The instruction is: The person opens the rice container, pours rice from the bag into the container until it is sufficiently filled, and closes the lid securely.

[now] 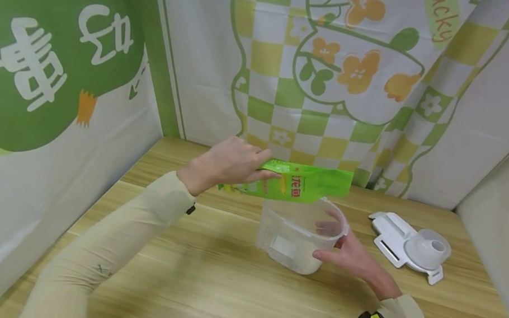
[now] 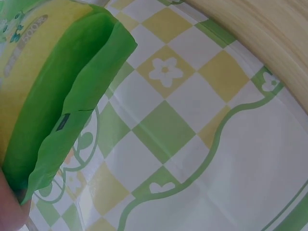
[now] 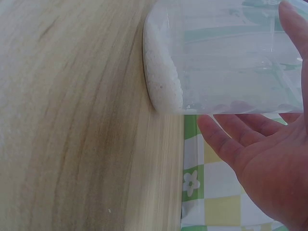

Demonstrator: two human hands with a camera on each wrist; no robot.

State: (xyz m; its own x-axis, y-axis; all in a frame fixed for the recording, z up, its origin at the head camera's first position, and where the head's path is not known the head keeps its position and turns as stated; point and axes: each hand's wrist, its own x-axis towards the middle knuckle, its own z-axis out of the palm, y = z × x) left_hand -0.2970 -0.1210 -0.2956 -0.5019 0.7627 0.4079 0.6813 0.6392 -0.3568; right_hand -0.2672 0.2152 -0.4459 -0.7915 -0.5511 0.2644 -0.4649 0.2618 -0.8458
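My left hand (image 1: 236,161) grips a green and yellow packaged bag (image 1: 306,182), which lies nearly sideways above a clear plastic container (image 1: 288,239). In the left wrist view the bag (image 2: 57,91) shows its green end seam and a fingertip at the lower left. The container stands upright on the table, with a layer of white rice (image 3: 162,72) at its bottom. My right hand (image 1: 352,256) holds the container's right side, thumb in front and fingers round the back. The bag hides part of the container's far left rim.
To the right, a white lid (image 1: 394,235) with a clear cup-shaped cap (image 1: 430,249) lies on the wooden table (image 1: 219,300). A checkered cloth (image 1: 313,118) hangs behind the table, with printed cloth walls on both sides.
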